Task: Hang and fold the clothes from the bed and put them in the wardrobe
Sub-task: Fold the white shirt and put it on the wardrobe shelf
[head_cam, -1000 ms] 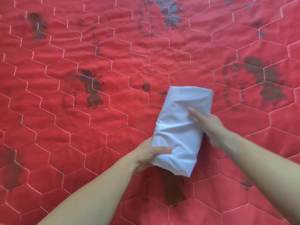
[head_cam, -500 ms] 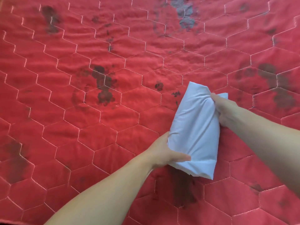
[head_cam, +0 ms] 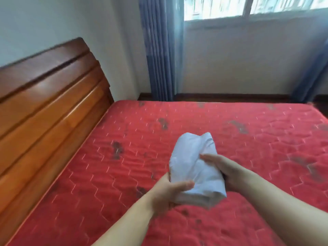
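Two hands on one folded white garment point(head_cam: 192, 162), held over the near-middle of the red quilted mattress point(head_cam: 106, 174). We can't tell whether its underside touches the mattress. Our left hand point(head_cam: 168, 192) grips the garment's near-left corner, thumb lying across the top, fingers tucked underneath and hidden. Our right hand point(head_cam: 225, 169) holds the garment's right edge, thumb on top pointing left, palm against the side, fingers wrapped under. The bundle is a compact, creased rectangle, long axis running from near-right to far-left; far end slightly bunched.

Mattress has a stitched hexagon pattern with dark blotches. Wooden headboard point(head_cam: 44, 96) runs along the left side. Blue curtain point(head_cam: 159, 48) hangs at the far wall, left of the window point(head_cam: 248, 6); a second strip of blue curtain shows at far right. Frame is motion-blurred, so fine fabric detail isn't readable.
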Tool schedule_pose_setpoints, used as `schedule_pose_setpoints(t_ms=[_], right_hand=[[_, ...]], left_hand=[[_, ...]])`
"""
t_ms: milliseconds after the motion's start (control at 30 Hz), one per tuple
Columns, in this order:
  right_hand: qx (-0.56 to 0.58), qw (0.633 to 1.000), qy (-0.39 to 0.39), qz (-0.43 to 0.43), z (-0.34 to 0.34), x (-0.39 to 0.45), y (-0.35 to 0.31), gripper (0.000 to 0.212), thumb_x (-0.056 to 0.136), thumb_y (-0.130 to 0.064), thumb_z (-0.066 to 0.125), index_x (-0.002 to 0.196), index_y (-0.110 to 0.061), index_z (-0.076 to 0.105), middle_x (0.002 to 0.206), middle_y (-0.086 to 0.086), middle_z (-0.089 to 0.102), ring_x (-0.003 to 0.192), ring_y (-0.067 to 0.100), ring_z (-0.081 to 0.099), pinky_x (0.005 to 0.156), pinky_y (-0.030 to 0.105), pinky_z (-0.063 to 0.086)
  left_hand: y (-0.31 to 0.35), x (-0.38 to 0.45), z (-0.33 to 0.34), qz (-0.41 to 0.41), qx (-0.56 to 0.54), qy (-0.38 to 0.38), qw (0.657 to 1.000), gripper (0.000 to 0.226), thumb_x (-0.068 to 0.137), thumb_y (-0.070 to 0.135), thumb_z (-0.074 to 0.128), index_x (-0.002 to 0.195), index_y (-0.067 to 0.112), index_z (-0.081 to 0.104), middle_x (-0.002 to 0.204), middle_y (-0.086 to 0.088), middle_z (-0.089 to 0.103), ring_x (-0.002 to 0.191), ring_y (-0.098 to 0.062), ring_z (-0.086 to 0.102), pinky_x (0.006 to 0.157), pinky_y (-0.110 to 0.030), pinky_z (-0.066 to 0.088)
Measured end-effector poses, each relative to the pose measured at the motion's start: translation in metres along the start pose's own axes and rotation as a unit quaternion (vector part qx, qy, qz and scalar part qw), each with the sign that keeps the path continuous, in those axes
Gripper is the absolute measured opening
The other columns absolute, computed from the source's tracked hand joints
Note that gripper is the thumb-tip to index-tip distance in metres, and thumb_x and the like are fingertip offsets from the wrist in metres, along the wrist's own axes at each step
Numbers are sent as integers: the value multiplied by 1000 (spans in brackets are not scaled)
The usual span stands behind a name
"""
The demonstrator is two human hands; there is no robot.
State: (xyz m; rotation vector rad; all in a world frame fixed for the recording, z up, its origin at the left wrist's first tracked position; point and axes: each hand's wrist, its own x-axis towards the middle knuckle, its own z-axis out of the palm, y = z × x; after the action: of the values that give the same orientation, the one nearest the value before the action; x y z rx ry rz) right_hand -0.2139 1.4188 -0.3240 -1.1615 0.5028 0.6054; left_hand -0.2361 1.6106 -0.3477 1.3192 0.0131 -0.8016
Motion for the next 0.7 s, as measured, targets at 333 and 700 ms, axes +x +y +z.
schedule_pose_setpoints(t_ms=[333,700], right_hand=[[-158,972,-56,-167,96,-157,-147,38,84,-14,71,119,-4,63,111,17,72,100,33,70,79,41,57],[-77,965,-209,-138,76,-256,-102,53,75,-46,70,107,-5,74,102,20,71,82,31,72,73,44,57]], left_hand=[[207,-94,25,123,-11,91,988,76,63,58,82,118,7,69,119,-16,69,113,-34,64,107,-52,42],[219,-188,102,287,-195,312,884,39,80,18,77,114,2,67,103,-17,73,91,-35,72,75,-43,61]])
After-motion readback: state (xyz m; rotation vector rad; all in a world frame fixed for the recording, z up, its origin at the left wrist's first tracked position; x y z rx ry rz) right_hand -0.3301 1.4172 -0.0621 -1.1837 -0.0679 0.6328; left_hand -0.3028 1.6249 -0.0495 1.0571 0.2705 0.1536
